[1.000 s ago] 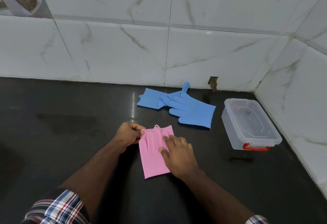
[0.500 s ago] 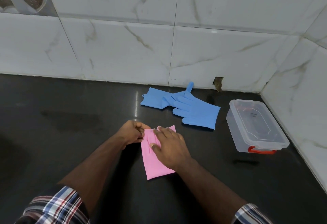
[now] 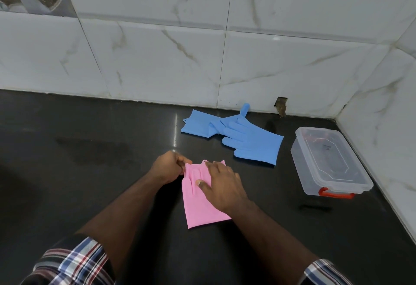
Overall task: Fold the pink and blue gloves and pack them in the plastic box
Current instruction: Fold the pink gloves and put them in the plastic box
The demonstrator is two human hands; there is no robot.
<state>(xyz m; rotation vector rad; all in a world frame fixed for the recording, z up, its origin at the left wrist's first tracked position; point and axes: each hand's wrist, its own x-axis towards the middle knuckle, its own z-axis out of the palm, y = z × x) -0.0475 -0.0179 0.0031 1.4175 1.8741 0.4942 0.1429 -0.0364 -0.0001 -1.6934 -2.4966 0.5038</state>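
The pink gloves [image 3: 202, 210] lie folded on the dark counter [image 3: 90, 172] in front of me, fingers laid over the cuff. My left hand [image 3: 167, 167] pinches their upper left edge. My right hand [image 3: 221, 185] lies flat on top of them, pressing down. Two blue gloves [image 3: 245, 139] lie spread out near the back wall, one overlapping the other. The clear plastic box [image 3: 326, 160] with a red latch stands at the right, its lid on.
White marble-look tiled walls close off the back and the right side, meeting in a corner behind the box. A small hole [image 3: 281, 105] shows at the base of the back wall. Dark counter stretches to the left.
My right hand has slid up over the pink gloves' folded fingers, covering them more. My left hand keeps its pinch at the edge. The view has shifted a little.
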